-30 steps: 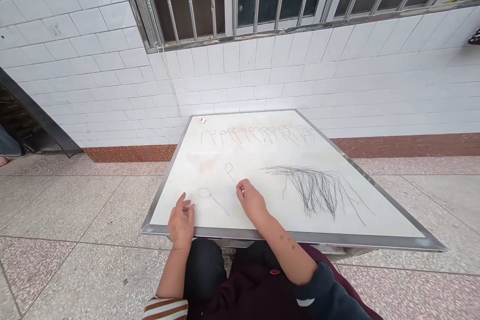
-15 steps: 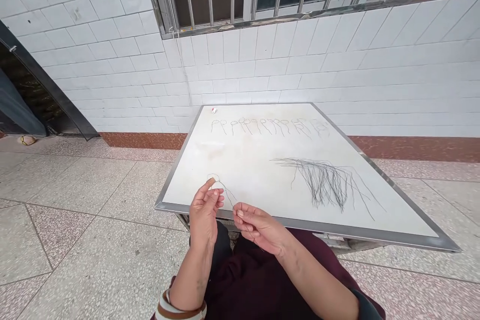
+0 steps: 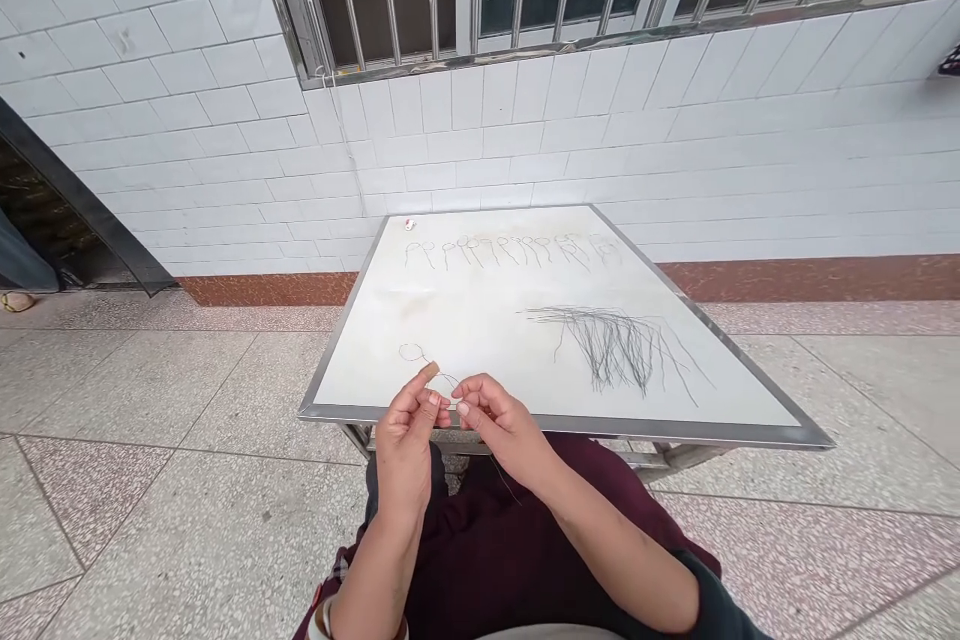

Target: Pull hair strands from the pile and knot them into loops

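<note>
At the near edge of the white board (image 3: pixel 465 320), my left hand (image 3: pixel 409 430) pinches a thin dark wire (image 3: pixel 448 377) between thumb and fingers. My right hand (image 3: pixel 495 420) is closed on the same wire, its fingertips almost touching the left ones. The wire bows up in a small arc between the hands, and a loose end hangs below my right hand. Just beyond my left fingertips shows a round wire loop (image 3: pixel 411 344) with a short tail; whether it belongs to the held wire I cannot tell.
A pile of loose dark wires (image 3: pixel 619 345) lies on the board's right side. Several looped wires (image 3: pixel 510 248) form a row along the far part. A small white-and-red object (image 3: pixel 409 224) sits at the far left corner. Behind stands a tiled wall (image 3: pixel 480 155) with a barred window.
My right hand has moved up beside the left, bending the formerly stretched wire into an arc between them. A round loop now shows beyond my left hand. The view has shifted slightly.
</note>
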Action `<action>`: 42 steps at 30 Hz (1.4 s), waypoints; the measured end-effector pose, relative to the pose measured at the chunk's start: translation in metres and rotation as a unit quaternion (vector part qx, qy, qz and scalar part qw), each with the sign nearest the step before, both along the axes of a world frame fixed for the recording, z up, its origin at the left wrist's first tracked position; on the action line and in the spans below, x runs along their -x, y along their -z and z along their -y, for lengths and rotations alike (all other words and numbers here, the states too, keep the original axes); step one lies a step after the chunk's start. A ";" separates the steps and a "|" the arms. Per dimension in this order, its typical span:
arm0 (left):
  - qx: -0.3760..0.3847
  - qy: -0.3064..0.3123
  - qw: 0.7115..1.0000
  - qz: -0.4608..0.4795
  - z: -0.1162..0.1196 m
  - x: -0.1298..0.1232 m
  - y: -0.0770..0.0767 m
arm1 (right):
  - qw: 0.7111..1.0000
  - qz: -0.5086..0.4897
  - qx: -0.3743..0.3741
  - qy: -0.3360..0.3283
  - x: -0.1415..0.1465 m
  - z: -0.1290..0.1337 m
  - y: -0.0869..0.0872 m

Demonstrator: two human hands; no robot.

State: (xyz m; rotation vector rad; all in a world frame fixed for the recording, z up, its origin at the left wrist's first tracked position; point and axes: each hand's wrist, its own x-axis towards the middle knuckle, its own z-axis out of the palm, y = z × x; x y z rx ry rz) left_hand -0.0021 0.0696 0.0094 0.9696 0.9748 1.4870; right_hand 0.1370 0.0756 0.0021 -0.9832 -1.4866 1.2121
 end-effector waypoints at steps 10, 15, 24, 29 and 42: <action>-0.014 0.090 0.993 -0.072 0.008 -0.003 -0.007 | 0.994 0.066 -0.080 0.045 -0.010 0.003 -0.007; -0.033 0.050 0.998 0.001 0.011 -0.011 -0.007 | 0.995 0.040 -0.064 0.064 -0.007 0.005 -0.008; -0.020 0.075 0.995 0.061 0.015 -0.017 -0.007 | 0.997 -0.011 -0.053 0.057 -0.009 0.006 -0.019; -0.007 0.128 0.989 0.070 0.019 -0.017 -0.013 | 0.996 -0.002 -0.057 0.065 -0.012 0.005 -0.020; 0.066 0.209 0.973 0.069 0.028 0.003 -0.030 | 0.970 0.100 -0.215 0.052 -0.036 0.004 -0.025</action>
